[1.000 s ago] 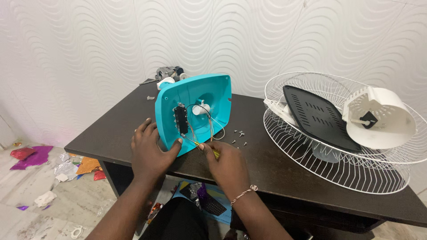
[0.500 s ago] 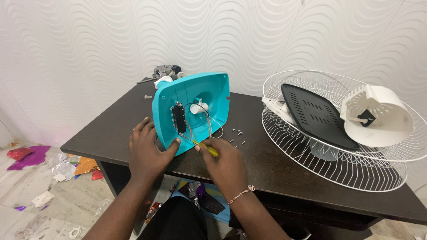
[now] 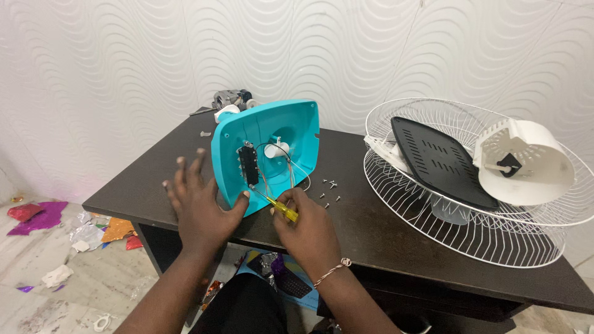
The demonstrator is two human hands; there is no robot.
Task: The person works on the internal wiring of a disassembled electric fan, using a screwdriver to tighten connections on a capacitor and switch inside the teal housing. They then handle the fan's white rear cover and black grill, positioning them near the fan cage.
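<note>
Fan housing open on the table, screwdriver at work inside it

From your left: your left hand (image 3: 201, 207) is spread open, fingers splayed, its thumb against the lower edge of the teal housing (image 3: 266, 151), which stands tilted on the dark table (image 3: 383, 229). Your right hand (image 3: 306, 226) is closed around a yellow-handled screwdriver (image 3: 278, 207), tip aimed at the black switch block (image 3: 249, 164) and its wires. Loose screws (image 3: 329, 188) lie just beside the housing, so the opening-up looks done; the inside work looks unfinished. Further right, the wire guard (image 3: 470, 241) holds a black panel (image 3: 442, 161) and a white motor cover (image 3: 526, 164), all still apart.
</note>
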